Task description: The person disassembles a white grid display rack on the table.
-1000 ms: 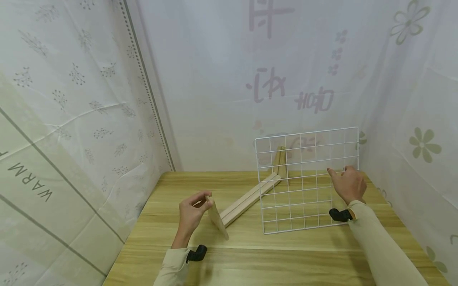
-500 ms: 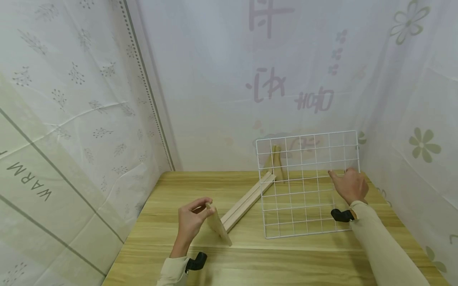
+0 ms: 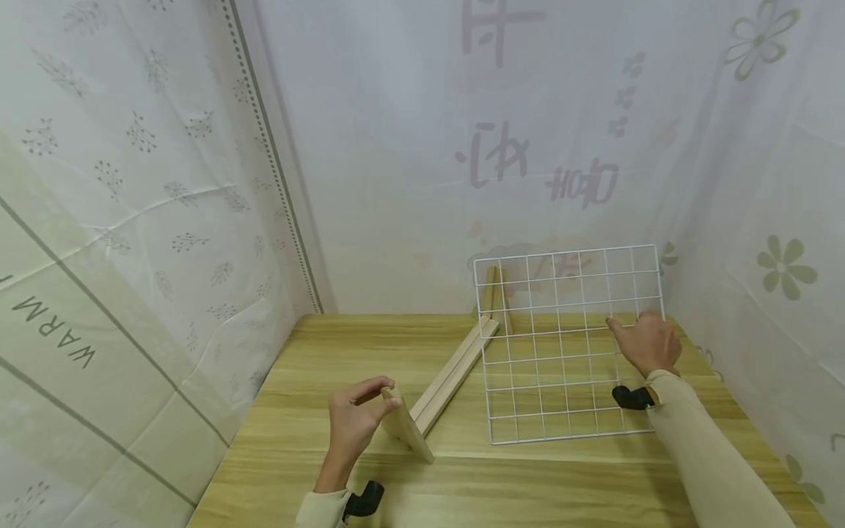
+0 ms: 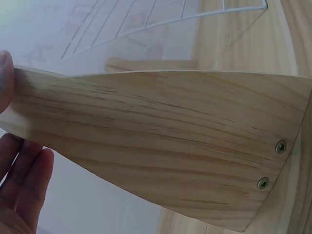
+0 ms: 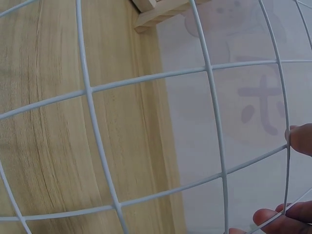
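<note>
My left hand (image 3: 351, 424) pinches the top of the near end panel (image 3: 408, 434) of a wooden stand. Two parallel wooden rails (image 3: 454, 377) run from that panel to a far end panel (image 3: 490, 295), partly behind wire. Up close in the left wrist view, the near panel (image 4: 161, 126) is tapered pine with two screws (image 4: 281, 146) at its wide end. A white wire grid panel (image 3: 558, 331) stands tilted on the right, and my right hand (image 3: 647, 345) grips it near its right side. Thumb and fingertips touch the grid wires (image 5: 88, 90) in the right wrist view.
Both objects are over a wood-grain table (image 3: 317, 381). Printed fabric hangs behind the table (image 3: 396, 183) and along its left (image 3: 165, 242) and right (image 3: 779, 330) sides. A black wrist mount (image 3: 364, 500) sits on the left sleeve.
The wooden stand has turned: its far end has swung left and its near end has come toward me with my left hand. The wire grid has sunk slightly in my right hand.
</note>
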The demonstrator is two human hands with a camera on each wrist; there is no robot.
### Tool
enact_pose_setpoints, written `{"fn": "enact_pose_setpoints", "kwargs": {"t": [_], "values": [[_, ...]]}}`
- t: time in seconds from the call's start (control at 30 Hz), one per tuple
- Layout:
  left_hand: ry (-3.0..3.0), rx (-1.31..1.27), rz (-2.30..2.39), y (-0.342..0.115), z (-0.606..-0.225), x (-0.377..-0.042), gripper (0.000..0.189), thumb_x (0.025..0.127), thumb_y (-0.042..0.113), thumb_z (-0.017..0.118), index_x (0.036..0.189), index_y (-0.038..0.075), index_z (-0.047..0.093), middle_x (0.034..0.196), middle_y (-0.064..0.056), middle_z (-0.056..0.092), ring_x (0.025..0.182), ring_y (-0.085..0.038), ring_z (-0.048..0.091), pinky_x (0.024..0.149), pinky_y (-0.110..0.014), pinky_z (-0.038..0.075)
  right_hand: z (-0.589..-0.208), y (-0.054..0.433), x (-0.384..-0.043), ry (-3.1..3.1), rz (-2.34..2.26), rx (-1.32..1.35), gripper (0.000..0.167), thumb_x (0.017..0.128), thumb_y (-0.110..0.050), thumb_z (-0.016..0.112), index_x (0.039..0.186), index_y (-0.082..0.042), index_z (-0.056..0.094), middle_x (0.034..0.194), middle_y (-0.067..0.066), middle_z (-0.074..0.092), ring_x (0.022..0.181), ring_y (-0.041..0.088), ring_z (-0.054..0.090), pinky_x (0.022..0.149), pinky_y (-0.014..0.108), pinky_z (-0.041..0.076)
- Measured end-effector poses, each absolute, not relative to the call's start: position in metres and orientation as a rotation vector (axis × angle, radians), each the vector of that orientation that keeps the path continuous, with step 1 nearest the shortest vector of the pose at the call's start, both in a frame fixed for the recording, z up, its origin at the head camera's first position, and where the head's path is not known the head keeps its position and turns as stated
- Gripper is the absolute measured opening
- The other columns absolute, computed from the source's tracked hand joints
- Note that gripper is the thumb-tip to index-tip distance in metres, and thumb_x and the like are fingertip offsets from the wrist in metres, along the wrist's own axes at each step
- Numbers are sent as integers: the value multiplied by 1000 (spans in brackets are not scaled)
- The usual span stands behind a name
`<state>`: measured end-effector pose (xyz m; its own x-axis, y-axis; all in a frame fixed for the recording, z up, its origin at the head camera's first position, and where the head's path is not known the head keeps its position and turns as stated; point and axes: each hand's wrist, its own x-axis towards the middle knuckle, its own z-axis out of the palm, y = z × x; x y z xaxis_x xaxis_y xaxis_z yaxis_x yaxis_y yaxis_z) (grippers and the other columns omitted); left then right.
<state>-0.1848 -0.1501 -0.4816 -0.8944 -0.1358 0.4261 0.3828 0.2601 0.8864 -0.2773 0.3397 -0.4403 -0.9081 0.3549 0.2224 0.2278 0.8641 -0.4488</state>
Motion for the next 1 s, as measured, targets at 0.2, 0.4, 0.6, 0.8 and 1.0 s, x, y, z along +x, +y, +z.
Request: {"fn": "enact_pose_setpoints", "kwargs": {"t": [0.2, 0.4, 0.6, 0.8, 1.0], "values": [[-2102, -266, -1633, -147, -484, -181, 26, 68, 2, 90, 92, 10, 81, 91, -9, 80, 86, -4, 73, 83, -18, 59, -441, 340, -279, -2757, 595, -437, 56, 95, -52, 60, 67, -8, 39, 56, 1, 33, 49, 19, 35, 42, 30, 28], [-2051, -380, -1526, -143, -487, -179, 29, 65, -1, 91, 90, 7, 80, 89, -11, 79, 85, -3, 73, 80, -15, 59, -442, 341, -279, -2792, 597, -437, 57, 95, -53, 59, 64, -8, 40, 55, 2, 34, 49, 20, 38, 42, 32, 30], [-2013, -442, -1449, -139, -490, -179, 30, 64, 0, 92, 90, 5, 79, 86, -12, 79, 81, -2, 73, 76, -15, 59, -445, 343, -280, -2833, 594, -435, 59, 95, -56, 55, 63, -9, 41, 55, 2, 36, 50, 21, 41, 42, 31, 31], [-2003, -506, -1423, -133, -487, -175, 31, 62, -1, 92, 88, 3, 78, 85, -13, 78, 80, -5, 73, 74, -15, 59, -448, 345, -281, -2872, 598, -429, 61, 95, -59, 53, 58, -12, 39, 54, 0, 35, 50, 19, 40, 42, 30, 31], [-2001, -549, -1428, -126, -491, -173, 29, 63, 3, 93, 88, 2, 77, 85, -9, 78, 79, -6, 72, 73, -15, 59, -451, 347, -282, -2877, 624, -429, 60, 94, -56, 56, 56, -14, 38, 53, -1, 35, 50, 19, 40, 44, 31, 32]]}}
